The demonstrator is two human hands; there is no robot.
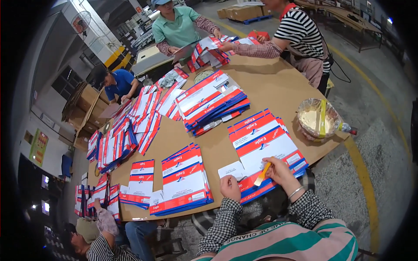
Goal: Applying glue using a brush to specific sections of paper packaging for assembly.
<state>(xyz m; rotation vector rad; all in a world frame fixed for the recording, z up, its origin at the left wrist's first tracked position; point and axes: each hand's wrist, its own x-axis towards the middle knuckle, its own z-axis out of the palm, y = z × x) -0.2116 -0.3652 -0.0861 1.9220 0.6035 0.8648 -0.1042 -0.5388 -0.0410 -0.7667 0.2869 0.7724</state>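
Observation:
In front of me lies a stack of flat printed cardboard cartons (pixel 267 143), white, red and blue. My right hand (pixel 281 171) grips a small brush (pixel 262 173) with a yellow handle. Its pale bristles point down over the near end of the top carton. My left hand (pixel 229 188) is closed, with curled fingers, beside a white flap (pixel 232 170) at the stack's left edge. Whatever its fingers may hold is hidden.
A plastic-lined bowl of cream-coloured paste (pixel 311 119) with a yellow strap stands at the table's right edge. More carton stacks (pixel 183 180) cover the brown table (pixel 272 89). Several co-workers handle cartons around it, one at the back (pixel 176 28).

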